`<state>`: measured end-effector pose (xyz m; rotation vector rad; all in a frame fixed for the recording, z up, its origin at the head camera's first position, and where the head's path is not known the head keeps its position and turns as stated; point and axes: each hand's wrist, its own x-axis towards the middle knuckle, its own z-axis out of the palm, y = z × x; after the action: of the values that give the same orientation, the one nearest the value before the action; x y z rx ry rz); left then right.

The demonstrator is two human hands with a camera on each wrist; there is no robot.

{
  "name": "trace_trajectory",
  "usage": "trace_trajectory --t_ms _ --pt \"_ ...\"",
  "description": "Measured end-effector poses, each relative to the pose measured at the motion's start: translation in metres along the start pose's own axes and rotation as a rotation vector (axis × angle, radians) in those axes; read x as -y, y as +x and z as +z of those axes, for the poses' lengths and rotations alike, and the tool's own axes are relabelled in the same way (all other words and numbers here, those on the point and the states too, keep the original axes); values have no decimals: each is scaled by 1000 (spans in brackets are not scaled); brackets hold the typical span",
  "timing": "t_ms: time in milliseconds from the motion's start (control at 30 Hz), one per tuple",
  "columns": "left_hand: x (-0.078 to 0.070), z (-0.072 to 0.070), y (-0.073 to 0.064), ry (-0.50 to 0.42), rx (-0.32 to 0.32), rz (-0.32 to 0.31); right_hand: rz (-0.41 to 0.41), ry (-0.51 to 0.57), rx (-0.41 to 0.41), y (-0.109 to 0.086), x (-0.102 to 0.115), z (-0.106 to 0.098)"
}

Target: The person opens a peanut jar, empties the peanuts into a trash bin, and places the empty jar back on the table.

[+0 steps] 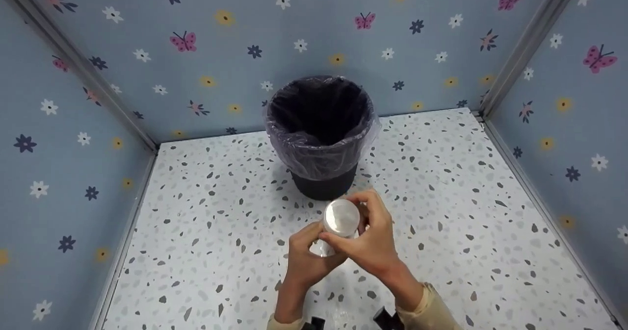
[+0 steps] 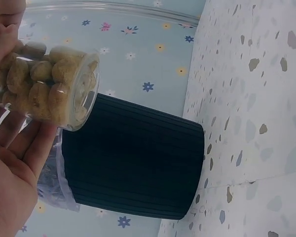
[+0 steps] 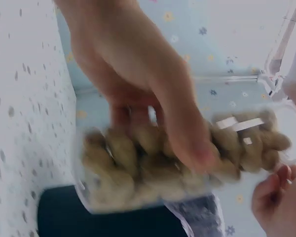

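Note:
A clear jar (image 2: pixel 42 84) full of what look like unshelled peanuts (image 3: pixel 148 158) is held up between both hands. Its pale round lid (image 1: pixel 342 217) faces up toward the head camera. My left hand (image 1: pixel 309 264) grips the jar's body, thumb on one side and fingers on the other, as the right wrist view shows. Around the lid curl the fingers and thumb of my right hand (image 1: pixel 375 234), which shows at the edge of the right wrist view. The jar's bottom (image 2: pixel 84 91) shows in the left wrist view, clear of the floor.
Just beyond the hands stands a black ribbed bin (image 1: pixel 326 185) lined with a thin translucent bag (image 1: pixel 319 161). It stands on a white speckled floor (image 1: pixel 221 232). Blue panels with flowers and butterflies (image 1: pixel 314 26) enclose the back and both sides.

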<state>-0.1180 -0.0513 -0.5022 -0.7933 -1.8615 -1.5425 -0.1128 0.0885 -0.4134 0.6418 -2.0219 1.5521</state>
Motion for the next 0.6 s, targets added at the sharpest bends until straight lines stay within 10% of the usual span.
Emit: trace_trajectory --t_ms 600 --pt "-9 0 -5 -11 17 -36 -173 229 16 -16 -46 -9"
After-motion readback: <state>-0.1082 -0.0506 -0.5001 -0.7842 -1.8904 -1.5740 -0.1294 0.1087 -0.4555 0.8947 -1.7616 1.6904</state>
